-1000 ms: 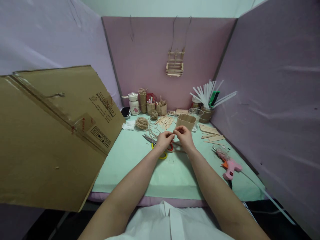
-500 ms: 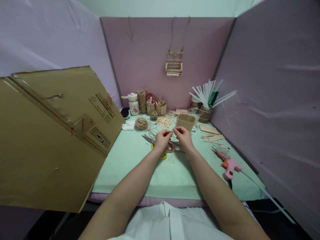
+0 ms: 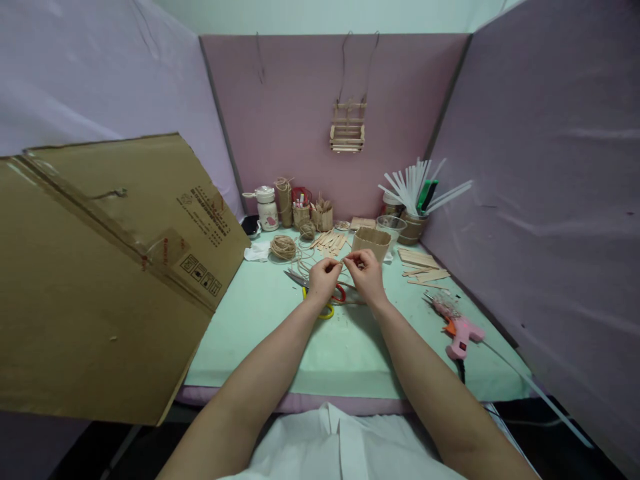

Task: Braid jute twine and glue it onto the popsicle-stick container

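Jute twine [image 3: 342,262] seems pinched by my left hand [image 3: 323,279] and right hand [image 3: 367,275], fingertips [image 3: 346,259] closed, scissors [image 3: 299,279] beneath; this adjusting, I judge, next needs steady tension.

I'm making out no words: blurred dark print [image 3: 209,217] and four boxed signs [image 3: 201,275] are slanting near the right edge of the cardboard [image 3: 100,307], while faint red print [image 3: 165,251] is marking its tape [image 3: 176,274].

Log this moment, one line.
left hand: pinching; right hand: pinching, close to left; held piece: too small to identify; scissors: partly beneath left hand
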{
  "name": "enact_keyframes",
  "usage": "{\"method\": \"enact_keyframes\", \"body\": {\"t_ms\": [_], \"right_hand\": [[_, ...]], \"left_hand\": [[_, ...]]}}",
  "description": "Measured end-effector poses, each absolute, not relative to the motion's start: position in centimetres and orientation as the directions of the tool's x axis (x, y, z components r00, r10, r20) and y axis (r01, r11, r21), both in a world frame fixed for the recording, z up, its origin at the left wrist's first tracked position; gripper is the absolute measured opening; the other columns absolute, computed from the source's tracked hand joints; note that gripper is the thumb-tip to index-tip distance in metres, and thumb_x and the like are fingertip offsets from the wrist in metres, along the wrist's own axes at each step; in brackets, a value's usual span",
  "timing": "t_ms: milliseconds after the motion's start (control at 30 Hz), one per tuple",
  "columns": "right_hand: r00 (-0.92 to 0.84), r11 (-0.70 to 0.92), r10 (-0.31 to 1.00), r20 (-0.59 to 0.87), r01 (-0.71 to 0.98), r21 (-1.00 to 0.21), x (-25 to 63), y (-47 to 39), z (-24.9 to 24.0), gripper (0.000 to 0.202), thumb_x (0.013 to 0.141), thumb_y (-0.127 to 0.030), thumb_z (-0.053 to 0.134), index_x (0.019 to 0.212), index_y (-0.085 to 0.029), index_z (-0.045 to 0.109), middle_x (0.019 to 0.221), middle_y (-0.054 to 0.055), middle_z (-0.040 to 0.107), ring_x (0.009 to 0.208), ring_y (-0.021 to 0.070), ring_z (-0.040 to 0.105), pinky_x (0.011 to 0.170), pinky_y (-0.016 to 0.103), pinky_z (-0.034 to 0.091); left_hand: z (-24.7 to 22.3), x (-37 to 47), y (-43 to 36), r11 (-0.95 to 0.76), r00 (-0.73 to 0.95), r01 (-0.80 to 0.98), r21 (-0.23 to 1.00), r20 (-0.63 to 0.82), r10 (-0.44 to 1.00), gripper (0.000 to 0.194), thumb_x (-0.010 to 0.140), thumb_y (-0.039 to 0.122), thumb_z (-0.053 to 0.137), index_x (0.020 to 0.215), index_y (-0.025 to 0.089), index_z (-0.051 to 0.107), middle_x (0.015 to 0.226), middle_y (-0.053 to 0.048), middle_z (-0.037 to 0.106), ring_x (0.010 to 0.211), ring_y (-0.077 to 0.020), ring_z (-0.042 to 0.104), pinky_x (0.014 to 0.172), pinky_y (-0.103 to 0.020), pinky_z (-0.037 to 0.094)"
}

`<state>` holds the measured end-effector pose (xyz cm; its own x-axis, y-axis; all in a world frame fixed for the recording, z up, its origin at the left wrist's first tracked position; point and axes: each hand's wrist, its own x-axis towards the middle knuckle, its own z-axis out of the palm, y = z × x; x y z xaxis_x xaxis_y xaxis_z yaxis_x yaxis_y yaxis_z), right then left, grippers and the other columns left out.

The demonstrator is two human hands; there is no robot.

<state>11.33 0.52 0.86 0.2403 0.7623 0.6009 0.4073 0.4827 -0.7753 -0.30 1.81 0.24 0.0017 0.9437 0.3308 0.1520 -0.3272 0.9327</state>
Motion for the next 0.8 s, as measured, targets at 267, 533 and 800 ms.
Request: {"method": "enact_keyframes", "body": {"t_ms": [267,533,800], "right_hand": [[0.231,0.456,0.755,0.614,0.487,-0.745,11.10,0.28,0.82,0.016,0.077,-0.031,0.058,0.073,-0.019,0.067,0.073,0.003,0.056,0.066,0.0158,0.053,0.062,0.030,0.044],[0.237,0.406,0.804,0.546,0.452,-0.794,11.34,0.60,0.75,0.015,0.074,-0.029,0.059,0.071,-0.019,0.069,0.074,0.005,0.062,0.070,0.0176,0.058,0.066,0.032,0.046],[0.250,0.376,0.813,0.526,0.463,-0.803,11.33,0.71,0.58,0.013,0.072,-0.026,0.056,0.070,-0.017,0.065,0.072,0.003,0.059,0.067,0.0166,0.055,0.065,0.031,0.044]], "left_hand": [[0.28,-0.31,1.80,-0.418,-0.018,0.225,0.880,0.432,0.901,0.010,0.074,0.021,0.057,0.067,0.016,0.063,0.067,0.000,0.061,0.066,-0.0118,0.052,0.064,-0.022,0.040],[-0.30,-0.41,2.12,-0.478,0.011,0.285,0.831,0.496,0.869,0.010,0.077,0.017,0.056,0.073,0.017,0.065,0.076,-0.003,0.063,0.075,-0.0138,0.056,0.072,-0.024,0.041],[-0.15,-0.24,1.70,-0.481,0.037,0.315,0.818,0.495,0.868,0.011,0.078,0.018,0.056,0.075,0.018,0.067,0.078,-0.003,0.064,0.077,-0.0149,0.056,0.074,-0.025,0.042]]}}
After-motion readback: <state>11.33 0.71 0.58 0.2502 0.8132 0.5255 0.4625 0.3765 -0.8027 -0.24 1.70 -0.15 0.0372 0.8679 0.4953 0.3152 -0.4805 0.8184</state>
